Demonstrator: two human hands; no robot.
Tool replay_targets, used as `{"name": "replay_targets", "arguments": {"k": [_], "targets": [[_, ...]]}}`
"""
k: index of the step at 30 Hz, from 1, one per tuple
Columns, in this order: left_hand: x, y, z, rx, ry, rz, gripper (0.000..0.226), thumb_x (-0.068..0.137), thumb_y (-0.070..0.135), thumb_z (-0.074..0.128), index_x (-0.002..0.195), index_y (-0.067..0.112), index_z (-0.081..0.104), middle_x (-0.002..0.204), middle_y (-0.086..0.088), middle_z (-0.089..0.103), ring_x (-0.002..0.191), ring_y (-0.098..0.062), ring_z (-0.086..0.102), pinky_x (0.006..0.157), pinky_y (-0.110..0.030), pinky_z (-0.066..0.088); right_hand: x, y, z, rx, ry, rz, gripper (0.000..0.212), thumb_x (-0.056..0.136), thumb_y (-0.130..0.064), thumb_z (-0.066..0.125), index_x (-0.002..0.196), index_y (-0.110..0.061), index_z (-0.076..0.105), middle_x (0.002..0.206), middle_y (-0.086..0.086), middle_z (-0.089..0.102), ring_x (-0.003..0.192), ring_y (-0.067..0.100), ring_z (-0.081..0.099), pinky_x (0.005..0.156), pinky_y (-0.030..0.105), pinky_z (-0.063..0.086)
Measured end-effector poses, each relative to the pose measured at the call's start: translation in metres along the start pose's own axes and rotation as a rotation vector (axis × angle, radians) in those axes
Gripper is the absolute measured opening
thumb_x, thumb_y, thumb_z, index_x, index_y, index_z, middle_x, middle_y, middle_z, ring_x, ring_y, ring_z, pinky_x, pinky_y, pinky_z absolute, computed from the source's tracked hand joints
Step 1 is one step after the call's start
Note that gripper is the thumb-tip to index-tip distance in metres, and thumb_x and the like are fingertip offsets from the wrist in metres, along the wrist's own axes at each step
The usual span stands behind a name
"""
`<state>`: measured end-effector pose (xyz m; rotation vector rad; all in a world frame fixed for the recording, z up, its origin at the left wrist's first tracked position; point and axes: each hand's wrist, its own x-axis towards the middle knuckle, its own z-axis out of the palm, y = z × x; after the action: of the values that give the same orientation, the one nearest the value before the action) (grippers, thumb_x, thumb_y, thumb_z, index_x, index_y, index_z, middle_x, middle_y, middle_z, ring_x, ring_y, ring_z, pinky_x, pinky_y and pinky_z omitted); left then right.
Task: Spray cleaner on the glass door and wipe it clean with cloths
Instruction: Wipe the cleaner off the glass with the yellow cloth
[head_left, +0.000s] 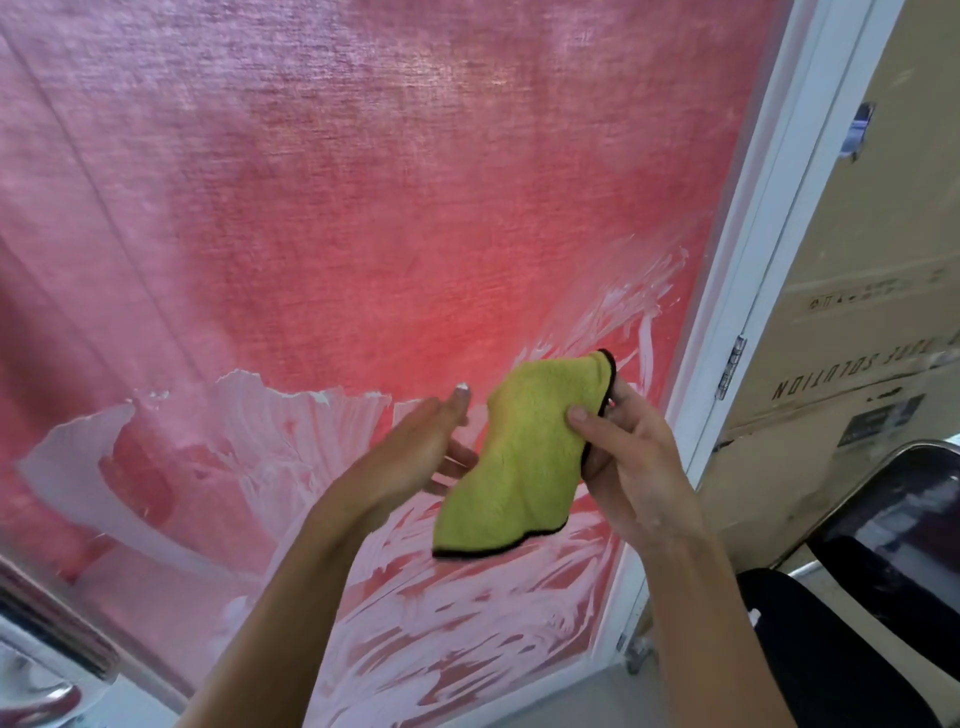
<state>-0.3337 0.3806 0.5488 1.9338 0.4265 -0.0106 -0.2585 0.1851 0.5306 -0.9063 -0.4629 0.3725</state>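
— How are the hands set?
— Both forearms reach forward and up. The left hand (423, 447) is flat, fingers straight, palm turned toward the right one.
— And the right hand (631, 457)?
— Fingers curled, thumb pinching what it holds.

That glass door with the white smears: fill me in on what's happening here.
A person is part-way through cleaning the glass door. White cleaner foam is smeared in streaks across its lower part, while the upper part shows none. The right hand pinches a yellow-green cloth with dark edging, held up in front of the glass rather than pressed on it. The left hand is open beside the cloth, fingers straight. A red curtain hangs behind the glass, and the white door frame stands to the right.
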Motion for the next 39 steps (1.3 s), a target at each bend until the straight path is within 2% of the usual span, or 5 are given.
{"name": "replay_targets", "arguments": {"k": [13,21,25,32,39], "targets": [[0.022,0.012,0.020,-0.598,-0.076,0.041,0.034,0.097,0.023,0.066,0.131,0.018,0.066,0.116,-0.009,0.073,0.104,-0.022,0.068,0.100,-0.044,0.053,-0.004,-0.007,-0.018,-0.060,0.034,-0.012,0.041,0.083,0.000,0.064,0.123,-0.009,0.063,0.112,0.013,0.074,0.107,0.028,0.071,0.093,0.040,0.059],[0.018,0.022,0.010,0.007,0.203,0.370,0.016,0.097,0.016,0.073,0.112,0.022,0.075,0.092,0.011,0.079,0.077,0.006,0.068,0.075,-0.020,0.046,0.001,-0.026,-0.043,-0.681,0.208,-0.121,0.025,0.094,-0.004,0.069,0.100,-0.028,0.072,0.105,-0.006,0.076,0.102,0.007,0.071,0.099,0.036,0.057],[0.021,0.036,0.013,0.325,0.302,0.470,0.007,0.096,0.023,0.073,0.098,0.026,0.067,0.096,0.008,0.069,0.087,-0.005,0.063,0.075,-0.022,0.047,0.006,-0.030,-0.052,-0.872,0.281,-0.242,0.013,0.094,-0.023,0.073,0.105,-0.028,0.071,0.137,-0.017,0.056,0.132,0.002,0.050,0.112,0.029,0.039],[0.027,0.063,0.023,0.055,0.115,0.429,0.013,0.106,0.024,0.059,0.094,0.021,0.059,0.095,0.000,0.060,0.087,-0.014,0.055,0.079,-0.031,0.042,0.018,-0.039,-0.042,-0.671,0.316,-0.343,0.004,0.102,-0.019,0.060,0.101,-0.022,0.057,0.087,-0.016,0.060,0.075,-0.003,0.058,0.068,0.017,0.048],[0.035,0.101,0.040,-0.150,0.197,0.526,0.017,0.106,0.019,0.059,0.120,0.027,0.052,0.088,-0.009,0.069,0.072,-0.018,0.064,0.065,-0.035,0.053,0.034,-0.052,-0.050,-0.626,0.223,-0.268,0.073,0.086,-0.011,0.081,0.135,-0.032,0.031,0.124,-0.002,0.058,0.104,0.003,0.066,0.078,0.018,0.057]]}}
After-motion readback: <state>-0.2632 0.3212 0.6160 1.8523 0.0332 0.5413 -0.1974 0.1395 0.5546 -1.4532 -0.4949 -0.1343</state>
